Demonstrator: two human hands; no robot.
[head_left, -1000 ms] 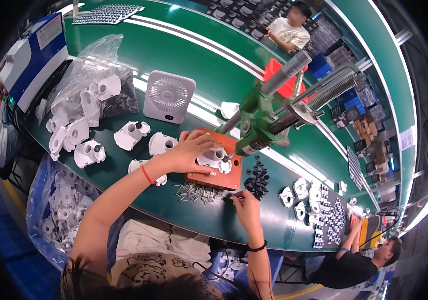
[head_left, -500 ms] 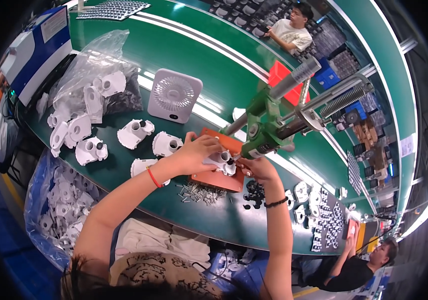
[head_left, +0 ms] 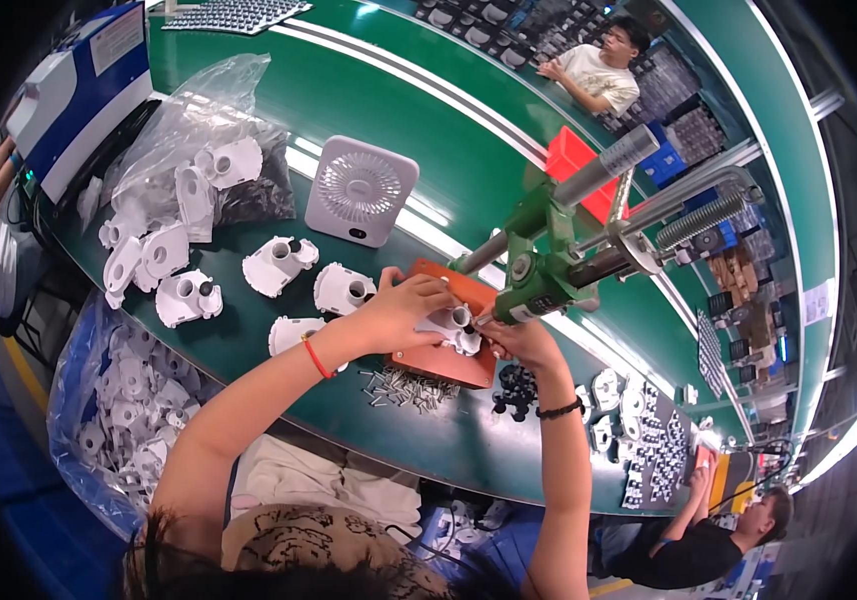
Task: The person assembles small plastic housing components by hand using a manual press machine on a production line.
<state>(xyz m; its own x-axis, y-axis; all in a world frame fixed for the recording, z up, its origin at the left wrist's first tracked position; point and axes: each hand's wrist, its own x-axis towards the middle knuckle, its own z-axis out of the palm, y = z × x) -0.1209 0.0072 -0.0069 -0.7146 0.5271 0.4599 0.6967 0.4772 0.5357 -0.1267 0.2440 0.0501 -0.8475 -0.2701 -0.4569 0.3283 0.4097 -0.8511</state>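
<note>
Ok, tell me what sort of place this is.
Most likely a factory assembly line: a green press at the workbench, white plastic housings and loose metal pins spread out on it, and a co-worker in black farther along.

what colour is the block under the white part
The block is orange, best in the head view.

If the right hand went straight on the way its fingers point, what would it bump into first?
Probably the white part on the orange block: the right hand points at it from close by, perhaps touching; depth is unclear.
</note>
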